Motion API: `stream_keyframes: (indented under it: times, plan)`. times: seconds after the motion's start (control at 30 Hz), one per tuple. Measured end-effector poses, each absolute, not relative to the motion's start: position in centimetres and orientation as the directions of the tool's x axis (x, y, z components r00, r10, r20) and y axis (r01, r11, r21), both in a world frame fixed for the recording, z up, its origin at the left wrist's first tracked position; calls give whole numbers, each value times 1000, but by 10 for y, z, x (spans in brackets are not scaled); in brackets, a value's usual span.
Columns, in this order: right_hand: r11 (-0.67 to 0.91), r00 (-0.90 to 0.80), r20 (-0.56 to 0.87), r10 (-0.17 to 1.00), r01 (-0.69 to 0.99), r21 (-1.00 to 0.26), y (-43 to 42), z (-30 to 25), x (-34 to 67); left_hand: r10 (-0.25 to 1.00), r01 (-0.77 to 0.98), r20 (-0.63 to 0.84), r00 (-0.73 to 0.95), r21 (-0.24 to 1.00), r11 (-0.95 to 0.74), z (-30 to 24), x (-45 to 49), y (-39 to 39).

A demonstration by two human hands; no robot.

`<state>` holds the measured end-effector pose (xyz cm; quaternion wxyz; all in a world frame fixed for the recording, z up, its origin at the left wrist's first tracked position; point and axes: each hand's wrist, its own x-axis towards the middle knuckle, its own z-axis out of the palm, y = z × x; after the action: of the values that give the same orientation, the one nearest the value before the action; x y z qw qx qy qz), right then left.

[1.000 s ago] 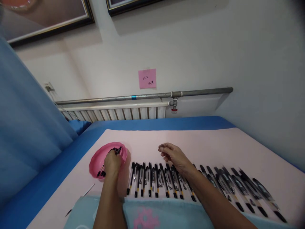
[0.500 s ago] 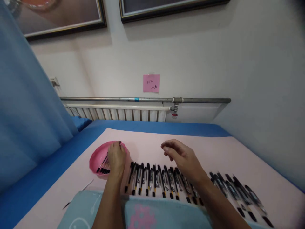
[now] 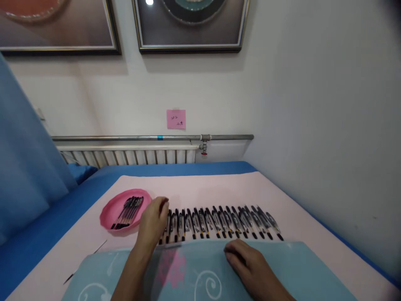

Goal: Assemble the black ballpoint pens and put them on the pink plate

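My left hand (image 3: 154, 220) is beside the left end of a row of black-capped gel pens (image 3: 216, 221). Its fingers are curled; the palm side is turned away, so anything inside is hidden. My right hand (image 3: 247, 265) rests low over a light blue cloth (image 3: 206, 284), in front of the row. Its fingers are curled in, and nothing shows in them. Left of my left hand, a pink bowl (image 3: 108, 209) contains several more pens (image 3: 130, 211) lying side by side.
A thin pen-like stick (image 3: 84, 261) lies at the left on the pink sheet (image 3: 188, 188). Behind the blue bed edge (image 3: 175, 169) are a radiator (image 3: 140, 156) and a pipe (image 3: 125, 138). A blue curtain (image 3: 28, 159) hangs at the left.
My left hand has left the pink bowl and moved right to the row's end. My right hand has come down from above the pens to the cloth, its fingers curling. The view has shifted.
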<state>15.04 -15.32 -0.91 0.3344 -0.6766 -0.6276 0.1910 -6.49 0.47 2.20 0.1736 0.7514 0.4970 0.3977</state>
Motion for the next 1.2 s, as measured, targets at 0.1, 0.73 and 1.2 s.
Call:
stream_keyframes:
  times: [0.1, 0.73, 1.2]
  plan:
    - [9, 140, 184, 973, 770, -637, -162, -24, 150, 933, 663, 259, 249, 656, -359, -1, -88, -33]
    - [82, 109, 378, 919, 886, -457, -170, -50, 147, 859, 800, 497, 124, 462, -382, -77, -124, -94]
    - [45, 136, 361, 923, 892, -451, -171, -49, 145, 903, 829, 411, 123, 458, -321, -68, -120, -95]
